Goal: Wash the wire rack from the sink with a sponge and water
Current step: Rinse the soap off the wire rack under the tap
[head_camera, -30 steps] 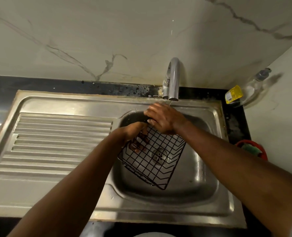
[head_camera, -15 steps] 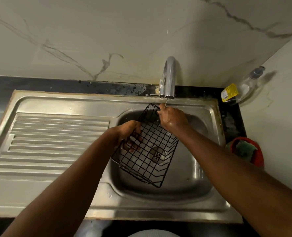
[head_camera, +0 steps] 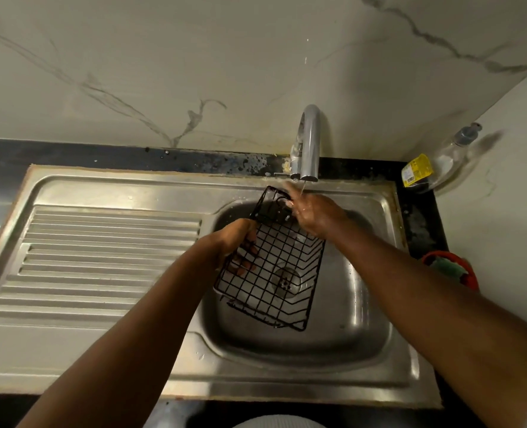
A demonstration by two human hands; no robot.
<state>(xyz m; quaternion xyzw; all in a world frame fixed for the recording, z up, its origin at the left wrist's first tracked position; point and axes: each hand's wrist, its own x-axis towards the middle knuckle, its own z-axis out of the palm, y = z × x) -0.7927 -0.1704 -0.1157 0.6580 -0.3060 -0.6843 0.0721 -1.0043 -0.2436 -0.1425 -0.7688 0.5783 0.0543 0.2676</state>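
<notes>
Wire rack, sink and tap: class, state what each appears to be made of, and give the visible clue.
Wire rack: thin metal wire, apparently with a black coating; the open grid of slim dark rods suggests it.
Sink: probably stainless steel, dull brushed finish; grey sheen, pressed drainer ribs.
Tap: metal, likely chrome-plated; smooth, bright, mirror-like curve.

Both forearms are bare from wrist to elbow, with no watch, bracelet or ring to be seen. The left hand (head_camera: 236,242) and the right hand (head_camera: 314,216) wear no gloves. The right one glistens wet. A sliver of pale grey sleeve shows at the right arm's upper end, well right of the sink (head_camera: 379,350).
</notes>
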